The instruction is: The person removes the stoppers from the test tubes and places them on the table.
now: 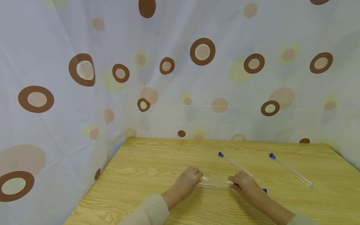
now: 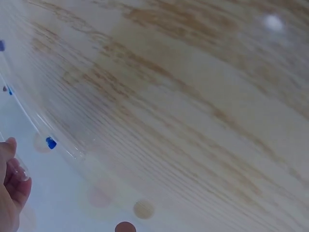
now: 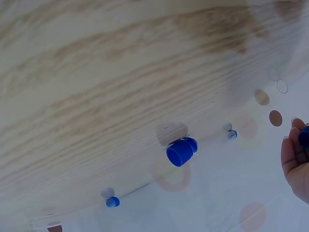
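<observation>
Both hands share a clear tube (image 1: 216,179) in the middle of the head view. My left hand (image 1: 187,181) grips its left end; the left wrist view shows the rounded clear tip (image 2: 20,172) between thumb and fingers. At the other end, my right hand (image 1: 247,186) holds the tube by its blue cap (image 3: 304,138), which the fingers partly cover. Just nearer than the held tube, a second clear tube (image 1: 212,186) lies on the table. Its own blue cap (image 1: 264,190) shows beyond the right hand, and its middle is hidden behind that hand.
Farther back on the wooden table (image 1: 152,165), a capped tube (image 1: 237,165) lies slanted behind the right hand. Another capped tube (image 1: 293,172) lies to the right. A dotted curtain (image 1: 174,87) hangs behind the table and along its left side.
</observation>
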Demonstrator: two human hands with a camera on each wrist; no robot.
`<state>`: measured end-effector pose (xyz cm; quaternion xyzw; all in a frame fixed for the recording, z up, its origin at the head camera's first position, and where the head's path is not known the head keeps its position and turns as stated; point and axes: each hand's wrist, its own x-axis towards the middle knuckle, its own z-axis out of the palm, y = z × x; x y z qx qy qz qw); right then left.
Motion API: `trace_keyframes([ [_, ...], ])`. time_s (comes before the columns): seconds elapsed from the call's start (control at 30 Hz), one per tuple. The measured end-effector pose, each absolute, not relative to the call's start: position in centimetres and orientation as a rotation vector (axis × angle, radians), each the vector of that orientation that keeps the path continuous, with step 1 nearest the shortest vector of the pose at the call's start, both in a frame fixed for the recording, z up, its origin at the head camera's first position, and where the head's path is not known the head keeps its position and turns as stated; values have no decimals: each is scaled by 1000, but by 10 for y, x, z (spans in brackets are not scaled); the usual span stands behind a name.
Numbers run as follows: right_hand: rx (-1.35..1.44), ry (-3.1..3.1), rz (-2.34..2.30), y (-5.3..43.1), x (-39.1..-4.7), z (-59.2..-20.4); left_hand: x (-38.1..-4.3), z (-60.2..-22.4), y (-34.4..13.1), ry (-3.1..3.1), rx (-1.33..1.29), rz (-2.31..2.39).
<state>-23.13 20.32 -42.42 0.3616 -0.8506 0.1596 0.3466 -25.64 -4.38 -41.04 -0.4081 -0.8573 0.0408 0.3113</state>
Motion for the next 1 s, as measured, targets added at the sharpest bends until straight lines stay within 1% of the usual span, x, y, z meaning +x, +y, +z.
trace_keyframes([
  [0.47,960,-2311,447,202,-218,-422,-243,-410,-52,-2261,-1128,100],
  [1.0,983,-2273,430,206,-204,-427,-230,-413,-53,-2252,-1174,43],
])
